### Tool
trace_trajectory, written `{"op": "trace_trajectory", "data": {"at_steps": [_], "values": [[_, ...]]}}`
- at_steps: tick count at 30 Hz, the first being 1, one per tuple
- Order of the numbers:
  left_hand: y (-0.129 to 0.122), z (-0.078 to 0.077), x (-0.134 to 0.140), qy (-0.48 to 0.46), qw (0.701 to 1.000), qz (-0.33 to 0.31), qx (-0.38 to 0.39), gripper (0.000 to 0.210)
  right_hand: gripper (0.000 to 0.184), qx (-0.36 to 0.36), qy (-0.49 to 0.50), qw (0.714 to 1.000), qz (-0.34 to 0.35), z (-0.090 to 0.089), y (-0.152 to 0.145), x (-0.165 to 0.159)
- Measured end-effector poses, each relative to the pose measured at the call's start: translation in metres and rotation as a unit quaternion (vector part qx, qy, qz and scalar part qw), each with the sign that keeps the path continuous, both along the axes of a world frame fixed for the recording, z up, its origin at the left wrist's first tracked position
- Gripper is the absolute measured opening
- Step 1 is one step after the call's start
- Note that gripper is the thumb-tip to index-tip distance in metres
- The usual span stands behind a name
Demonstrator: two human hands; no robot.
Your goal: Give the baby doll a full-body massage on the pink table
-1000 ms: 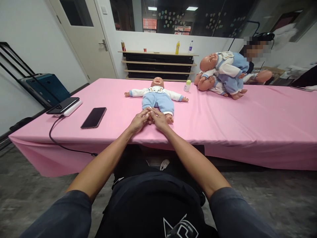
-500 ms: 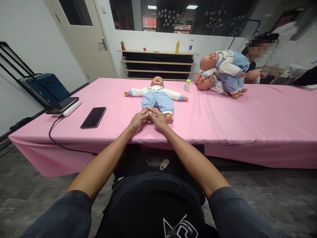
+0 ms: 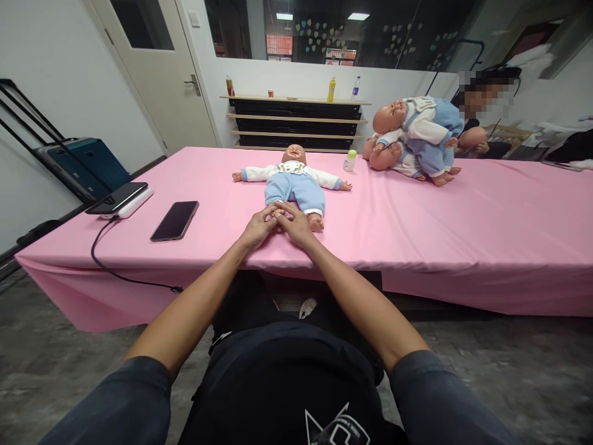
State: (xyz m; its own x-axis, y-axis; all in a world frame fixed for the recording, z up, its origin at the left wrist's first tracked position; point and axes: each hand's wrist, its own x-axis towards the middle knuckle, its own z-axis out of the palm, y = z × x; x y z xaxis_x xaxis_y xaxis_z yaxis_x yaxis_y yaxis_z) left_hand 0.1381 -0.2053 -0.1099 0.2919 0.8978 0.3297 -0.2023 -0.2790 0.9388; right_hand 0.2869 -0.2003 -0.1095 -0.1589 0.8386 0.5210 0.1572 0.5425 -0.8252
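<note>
A baby doll point(image 3: 293, 178) in a white top and light blue trousers lies on its back, arms spread and head away from me. At its foot on the left side, my left hand point(image 3: 260, 228) and my right hand point(image 3: 295, 226) meet, fingers wrapped round that foot and its ankle. Most of the foot is hidden beneath my fingers. The doll's other foot point(image 3: 315, 222) rests free beside my right hand. Behind the doll's outstretched arm stands a small bottle with a green cap point(image 3: 350, 161).
A pink cloth point(image 3: 417, 235) covers the table. Several more dolls point(image 3: 417, 136) are piled at the right, with a person point(image 3: 484, 99) behind them. On the left lie a phone point(image 3: 175, 221) and a white device with a cable point(image 3: 121, 201). Shelves point(image 3: 296, 117) stand beyond the table.
My fingers have shifted slightly on the doll's foot, with my right thumb moving over it. The doll lies where it was.
</note>
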Motion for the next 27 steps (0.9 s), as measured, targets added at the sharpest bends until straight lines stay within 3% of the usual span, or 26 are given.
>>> {"op": "trace_trajectory", "data": {"at_steps": [11, 17, 22, 27], "values": [[-0.004, 0.002, 0.001, -0.026, 0.999, -0.009, -0.044, 0.071, 0.041, 0.01, 0.016, 1.0, 0.021, -0.002, 0.002, 0.001], [-0.007, 0.008, 0.001, -0.007, 0.999, 0.007, -0.034, 0.062, 0.042, -0.004, 0.027, 1.0, 0.012, -0.001, 0.001, 0.0], [-0.009, 0.013, 0.002, -0.061, 0.994, -0.035, -0.087, 0.062, 0.042, 0.006, 0.021, 1.0, 0.02, -0.001, 0.002, 0.0], [-0.01, 0.015, 0.003, -0.071, 0.992, -0.026, -0.104, 0.056, 0.041, 0.004, 0.029, 0.999, 0.022, -0.003, 0.005, 0.0]]}}
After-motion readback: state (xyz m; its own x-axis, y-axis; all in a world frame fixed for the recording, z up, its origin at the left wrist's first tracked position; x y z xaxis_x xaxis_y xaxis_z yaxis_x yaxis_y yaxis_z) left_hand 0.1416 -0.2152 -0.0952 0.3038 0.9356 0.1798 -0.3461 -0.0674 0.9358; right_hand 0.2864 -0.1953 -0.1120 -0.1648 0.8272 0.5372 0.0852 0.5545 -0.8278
